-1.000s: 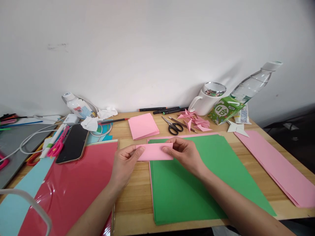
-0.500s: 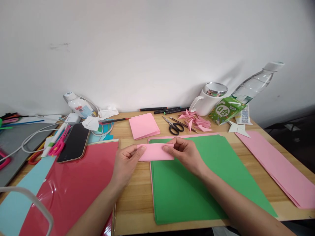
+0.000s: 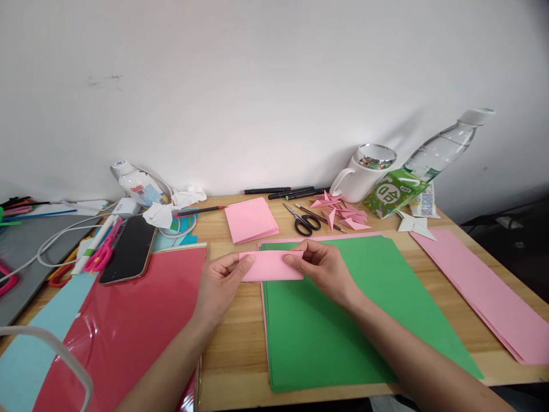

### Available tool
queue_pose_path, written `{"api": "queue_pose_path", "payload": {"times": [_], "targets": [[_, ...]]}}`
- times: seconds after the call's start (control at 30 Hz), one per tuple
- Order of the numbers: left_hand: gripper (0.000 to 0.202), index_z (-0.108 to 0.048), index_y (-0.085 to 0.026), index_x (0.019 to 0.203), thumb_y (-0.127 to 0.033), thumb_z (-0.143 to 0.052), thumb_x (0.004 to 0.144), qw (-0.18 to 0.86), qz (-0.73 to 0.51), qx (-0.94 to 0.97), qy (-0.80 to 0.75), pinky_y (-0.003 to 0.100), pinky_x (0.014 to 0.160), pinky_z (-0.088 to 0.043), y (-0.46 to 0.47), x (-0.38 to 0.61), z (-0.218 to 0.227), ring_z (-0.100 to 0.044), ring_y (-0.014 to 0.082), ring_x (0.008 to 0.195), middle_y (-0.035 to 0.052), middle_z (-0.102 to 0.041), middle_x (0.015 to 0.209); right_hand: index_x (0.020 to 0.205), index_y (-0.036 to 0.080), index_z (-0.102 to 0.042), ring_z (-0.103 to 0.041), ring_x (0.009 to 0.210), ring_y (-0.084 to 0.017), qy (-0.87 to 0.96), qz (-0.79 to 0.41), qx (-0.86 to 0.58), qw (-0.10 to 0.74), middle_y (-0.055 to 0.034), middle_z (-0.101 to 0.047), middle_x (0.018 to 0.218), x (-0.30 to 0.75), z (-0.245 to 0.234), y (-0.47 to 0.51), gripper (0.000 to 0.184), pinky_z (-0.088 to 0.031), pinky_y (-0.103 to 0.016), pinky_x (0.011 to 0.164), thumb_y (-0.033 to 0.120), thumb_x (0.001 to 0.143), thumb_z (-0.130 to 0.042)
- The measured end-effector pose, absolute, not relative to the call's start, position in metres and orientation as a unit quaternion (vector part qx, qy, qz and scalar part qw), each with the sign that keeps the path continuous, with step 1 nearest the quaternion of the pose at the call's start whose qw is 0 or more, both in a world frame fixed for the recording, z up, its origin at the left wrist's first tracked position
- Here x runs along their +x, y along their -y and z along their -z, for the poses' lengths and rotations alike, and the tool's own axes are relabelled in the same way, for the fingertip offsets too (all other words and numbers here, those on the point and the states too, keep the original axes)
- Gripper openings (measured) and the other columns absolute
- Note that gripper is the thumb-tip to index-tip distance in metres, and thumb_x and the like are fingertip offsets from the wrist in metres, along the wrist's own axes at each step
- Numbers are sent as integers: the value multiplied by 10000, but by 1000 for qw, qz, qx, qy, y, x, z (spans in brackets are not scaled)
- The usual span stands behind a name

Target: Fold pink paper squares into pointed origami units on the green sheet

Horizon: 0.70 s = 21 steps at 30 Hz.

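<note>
Two bare hands hold a small pink paper rectangle (image 3: 270, 268) by its two ends, above a wooden table (image 3: 234, 360). The left hand (image 3: 218, 286) pinches one end, thumb on the front face and fingers curled behind; the right hand (image 3: 328, 270) grips the other end the same way. The paper sits level, long edges running sideways, over the left edge of a stack of large green sheets (image 3: 360, 332).

From where I stand, just beyond the hands lie a pile of pink squares (image 3: 251, 219) and black-handled scissors (image 3: 307, 225). Right of the scissors is a heap of pointed, folded pink pieces (image 3: 354, 216), near a white mug (image 3: 360, 180). Long pink strips (image 3: 484, 297) lie at the far right. On the left, a dark-screened phone (image 3: 129, 250) partly overlaps a glossy red folder (image 3: 146, 315).
</note>
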State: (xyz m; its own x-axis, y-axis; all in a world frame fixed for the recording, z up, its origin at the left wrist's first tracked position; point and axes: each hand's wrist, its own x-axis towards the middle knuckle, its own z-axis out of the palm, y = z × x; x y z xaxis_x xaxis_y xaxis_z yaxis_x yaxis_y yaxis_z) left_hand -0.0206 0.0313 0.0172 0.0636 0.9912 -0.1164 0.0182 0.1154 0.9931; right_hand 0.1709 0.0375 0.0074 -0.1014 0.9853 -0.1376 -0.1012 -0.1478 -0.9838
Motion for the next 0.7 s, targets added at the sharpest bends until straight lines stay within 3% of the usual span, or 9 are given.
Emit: {"api": "queue_pose_path", "payload": {"times": [0.3, 0.7], "targets": [[318, -750, -155, 908, -407, -696, 723, 530, -447, 494, -524, 222, 564, -455, -33, -20, -17, -622, 172, 675, 33, -716, 702, 589, 183, -543, -431, 484, -84, 458, -585, -482, 464, 34, -544, 532, 171, -6, -39, 417, -321, -220, 443, 527, 566, -778], [233, -751, -171, 820, -381, -676, 752, 506, -455, 514, -522, 184, 525, -393, -33, -23, -11, -542, 112, 608, -3, -669, 667, 597, 180, -569, -435, 492, -86, 448, -596, -467, 476, 33, -559, 545, 171, -6, -38, 356, -308, -225, 459, 460, 586, -789]]}}
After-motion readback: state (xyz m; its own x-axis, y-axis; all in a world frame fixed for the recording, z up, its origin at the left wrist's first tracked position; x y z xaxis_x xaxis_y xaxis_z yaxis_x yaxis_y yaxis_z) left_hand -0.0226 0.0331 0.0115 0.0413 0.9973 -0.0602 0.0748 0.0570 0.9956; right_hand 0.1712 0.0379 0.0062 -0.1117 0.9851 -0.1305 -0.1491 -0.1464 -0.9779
